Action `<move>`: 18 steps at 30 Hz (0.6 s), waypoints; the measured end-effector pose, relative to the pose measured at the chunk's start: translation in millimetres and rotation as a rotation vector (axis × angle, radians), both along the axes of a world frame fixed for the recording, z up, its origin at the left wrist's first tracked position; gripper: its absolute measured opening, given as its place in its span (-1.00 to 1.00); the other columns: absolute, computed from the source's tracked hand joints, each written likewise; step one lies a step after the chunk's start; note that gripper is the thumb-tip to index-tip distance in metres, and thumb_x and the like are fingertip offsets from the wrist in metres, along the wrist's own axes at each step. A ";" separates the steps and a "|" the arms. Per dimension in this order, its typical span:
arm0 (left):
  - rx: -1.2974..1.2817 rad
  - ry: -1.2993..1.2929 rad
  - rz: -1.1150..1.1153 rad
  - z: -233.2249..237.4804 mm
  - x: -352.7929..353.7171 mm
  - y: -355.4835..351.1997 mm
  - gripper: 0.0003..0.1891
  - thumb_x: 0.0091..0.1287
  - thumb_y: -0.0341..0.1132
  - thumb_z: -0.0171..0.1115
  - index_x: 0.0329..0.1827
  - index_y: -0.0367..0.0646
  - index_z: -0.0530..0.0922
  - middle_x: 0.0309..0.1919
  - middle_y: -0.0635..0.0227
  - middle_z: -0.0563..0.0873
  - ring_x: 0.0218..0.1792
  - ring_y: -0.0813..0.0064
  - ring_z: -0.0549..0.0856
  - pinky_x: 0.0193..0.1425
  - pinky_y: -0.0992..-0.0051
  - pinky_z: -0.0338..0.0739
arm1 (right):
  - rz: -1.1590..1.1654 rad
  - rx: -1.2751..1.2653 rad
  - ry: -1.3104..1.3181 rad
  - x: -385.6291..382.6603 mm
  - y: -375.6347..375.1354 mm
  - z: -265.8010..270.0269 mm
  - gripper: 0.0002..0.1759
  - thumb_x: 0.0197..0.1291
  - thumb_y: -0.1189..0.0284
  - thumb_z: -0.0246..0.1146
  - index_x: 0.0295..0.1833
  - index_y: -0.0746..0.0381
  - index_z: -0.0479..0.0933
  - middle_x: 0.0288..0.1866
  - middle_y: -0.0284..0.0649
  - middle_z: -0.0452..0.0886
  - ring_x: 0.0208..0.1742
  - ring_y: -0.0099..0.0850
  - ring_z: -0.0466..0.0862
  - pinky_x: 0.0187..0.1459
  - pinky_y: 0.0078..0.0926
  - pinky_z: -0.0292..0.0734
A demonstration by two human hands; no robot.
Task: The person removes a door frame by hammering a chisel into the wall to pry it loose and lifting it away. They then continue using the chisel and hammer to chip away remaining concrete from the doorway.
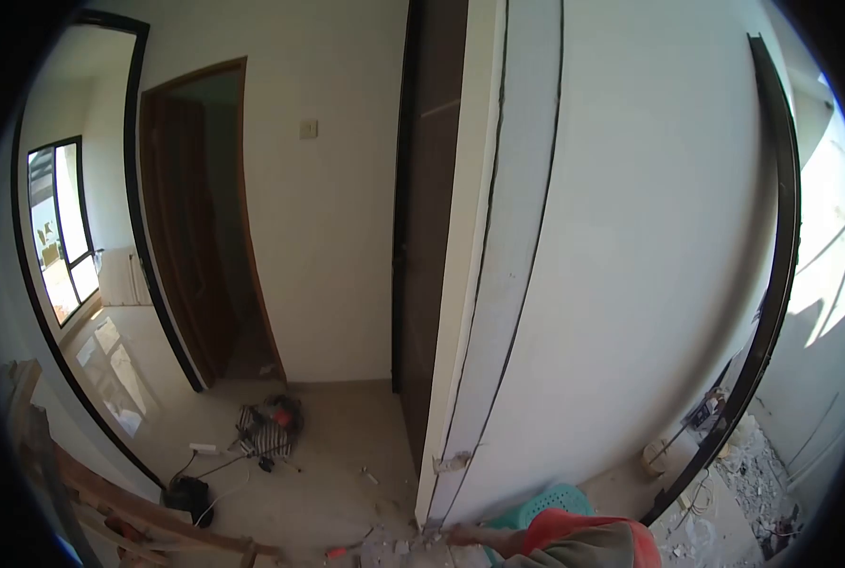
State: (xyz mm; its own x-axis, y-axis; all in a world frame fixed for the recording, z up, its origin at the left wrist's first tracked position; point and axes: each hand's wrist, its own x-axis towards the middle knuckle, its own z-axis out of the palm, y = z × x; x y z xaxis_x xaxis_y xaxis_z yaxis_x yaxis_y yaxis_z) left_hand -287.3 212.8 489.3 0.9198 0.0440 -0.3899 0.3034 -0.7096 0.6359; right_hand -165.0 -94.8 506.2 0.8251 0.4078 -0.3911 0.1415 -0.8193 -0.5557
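A red and grey sleeve (593, 541) comes in at the bottom edge, and my right hand (468, 536) reaches left from it to the foot of the white wall. It is small and dim there, so its fingers and anything in them cannot be made out. Two dark vertical lines border a strip (512, 275) on that wall, with a chipped hole (455, 462) low on it. Behind the sleeve is a teal plastic item with holes (557, 500). Broken debris (399, 547) and a red-handled tool (336, 552) lie left of the hand. My left hand is out of view.
A striped bag (269, 437), a white power strip (203, 449), cables and a black object (188, 499) are on the tiled floor. Wooden planks (110, 497) cross the lower left. At right, a bucket (657, 458) stands near a black frame (784, 237), with rubble (754, 473) beyond.
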 end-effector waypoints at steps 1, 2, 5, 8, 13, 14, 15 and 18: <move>0.009 0.015 -0.011 -12.0 -17.4 10.0 -0.77 0.11 -0.22 0.27 -0.41 -0.25 0.59 -0.36 0.00 0.70 -0.29 0.12 0.72 -0.24 0.17 0.55 | -0.021 -0.005 0.002 -14.3 6.2 -15.5 -0.61 0.09 0.11 0.26 -0.27 0.27 0.61 -0.37 -0.03 0.68 -0.31 -0.13 0.69 -0.26 -0.15 0.57; 0.027 0.039 -0.021 -15.8 -37.8 22.5 -0.76 0.10 -0.22 0.27 -0.44 -0.27 0.60 -0.38 -0.02 0.70 -0.30 0.10 0.73 -0.24 0.16 0.55 | -0.051 -0.005 0.009 -27.6 15.0 -24.7 -0.61 0.08 0.12 0.27 -0.29 0.27 0.62 -0.39 -0.03 0.68 -0.33 -0.12 0.69 -0.27 -0.15 0.57; 0.035 0.103 0.004 23.8 -24.7 46.2 -0.67 0.17 -0.11 0.23 -0.28 -0.25 0.60 -0.27 -0.06 0.70 -0.11 -0.06 0.66 0.04 0.09 0.50 | -0.270 0.205 0.115 -50.2 69.7 -3.4 -0.55 0.12 0.07 0.23 -0.20 0.29 0.56 -0.22 0.01 0.66 -0.12 -0.07 0.66 -0.09 -0.16 0.52; 0.056 0.080 -0.125 -22.1 -8.0 78.4 -0.66 0.18 -0.10 0.25 -0.30 -0.28 0.59 -0.28 -0.07 0.68 -0.14 -0.11 0.65 0.00 0.06 0.50 | -0.285 0.106 0.304 -80.0 93.0 -26.4 -0.47 0.15 0.04 0.24 -0.03 0.30 0.55 -0.10 0.04 0.66 -0.03 -0.06 0.65 0.01 -0.17 0.52; 0.047 0.243 -0.461 -29.9 32.7 127.2 -0.64 0.22 -0.06 0.25 -0.20 -0.21 0.57 -0.16 0.00 0.66 -0.04 -0.04 0.63 0.08 0.08 0.46 | -0.497 -0.184 0.494 -141.6 98.0 -71.2 -0.45 0.11 0.06 0.18 -0.08 0.38 0.57 0.01 0.09 0.63 0.07 0.03 0.60 0.06 -0.12 0.51; 0.081 0.305 -0.539 -30.5 38.7 143.2 -0.64 0.23 -0.05 0.25 -0.18 -0.20 0.56 -0.13 0.03 0.65 0.00 -0.02 0.61 0.11 0.09 0.44 | -0.564 -0.187 0.495 -151.9 104.0 -79.7 -0.45 0.11 0.06 0.18 -0.08 0.37 0.57 -0.01 0.08 0.63 0.06 0.01 0.61 0.06 -0.13 0.51; 0.115 0.363 -0.609 -33.2 44.7 156.6 -0.65 0.24 -0.05 0.24 -0.16 -0.18 0.56 -0.09 0.05 0.64 0.04 0.00 0.59 0.15 0.09 0.43 | -0.624 -0.192 0.493 -157.2 106.1 -91.9 -0.46 0.11 0.06 0.18 -0.08 0.37 0.57 -0.03 0.07 0.64 0.05 0.00 0.62 0.05 -0.14 0.50; 0.280 0.393 -0.734 -46.7 62.9 188.5 -0.65 0.25 -0.04 0.22 -0.13 -0.15 0.56 0.01 0.10 0.57 0.14 0.03 0.52 0.23 0.08 0.37 | -0.770 -0.095 0.477 -151.9 140.9 -76.1 -0.49 0.12 0.07 0.21 -0.09 0.34 0.57 -0.09 0.05 0.65 -0.01 -0.05 0.63 0.03 -0.18 0.50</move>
State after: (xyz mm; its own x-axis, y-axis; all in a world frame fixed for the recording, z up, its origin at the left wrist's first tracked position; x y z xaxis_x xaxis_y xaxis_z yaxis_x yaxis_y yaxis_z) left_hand -224.4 401.3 442.6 0.5548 -0.3645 -0.7479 -0.1303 -0.9259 0.3546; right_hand -316.9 46.1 430.1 0.5980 -0.2402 -0.7646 -0.6912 -0.6376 -0.3403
